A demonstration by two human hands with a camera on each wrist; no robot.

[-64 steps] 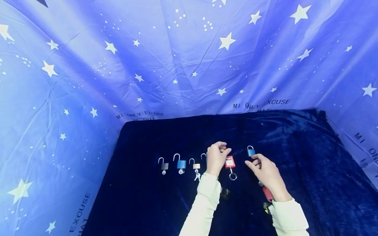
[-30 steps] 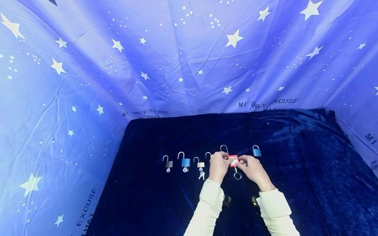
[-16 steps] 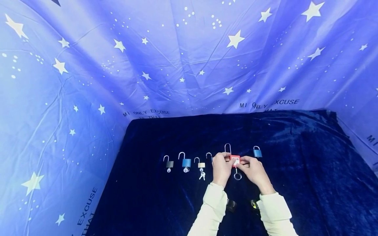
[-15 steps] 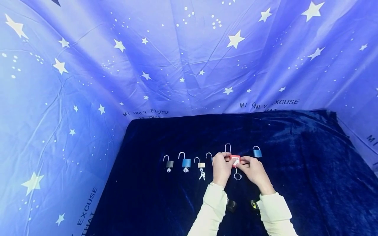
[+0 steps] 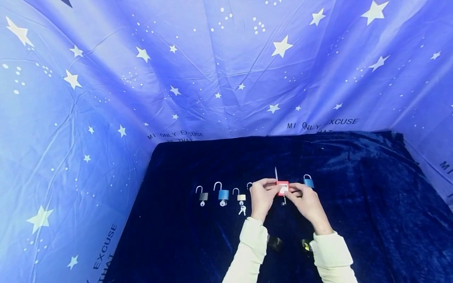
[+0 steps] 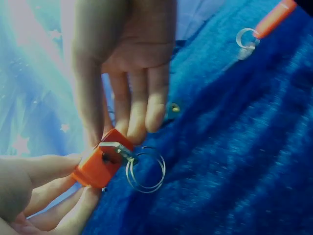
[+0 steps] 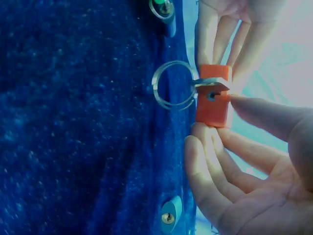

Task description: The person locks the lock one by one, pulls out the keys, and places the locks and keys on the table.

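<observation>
In the head view a red padlock (image 5: 283, 188) with a white label is held between both hands, its long shackle (image 5: 276, 173) standing up and seen edge-on. A key sits in its underside, with a split ring (image 7: 175, 85) hanging from it. My left hand (image 5: 262, 198) pinches the padlock's left side, fingers near the shackle. My right hand (image 5: 307, 202) pinches the right side between thumb and fingers. Beyond the right hand lies a blue padlock (image 5: 308, 181) with its shackle down. Partly behind the left hand shows another padlock's shackle (image 5: 249, 185).
To the left stand a grey padlock (image 5: 203, 196), a bigger blue padlock (image 5: 223, 195) and a brass padlock (image 5: 241, 197), shackles raised, keys in. They rest on dark blue velvet cloth (image 5: 177, 243). A red-tagged key (image 6: 275, 20) lies nearby.
My right hand has come left from beside the blue padlock and now grips the red one. Since half a second ago the red padlock has risen slightly and its shackle has turned edge-on.
</observation>
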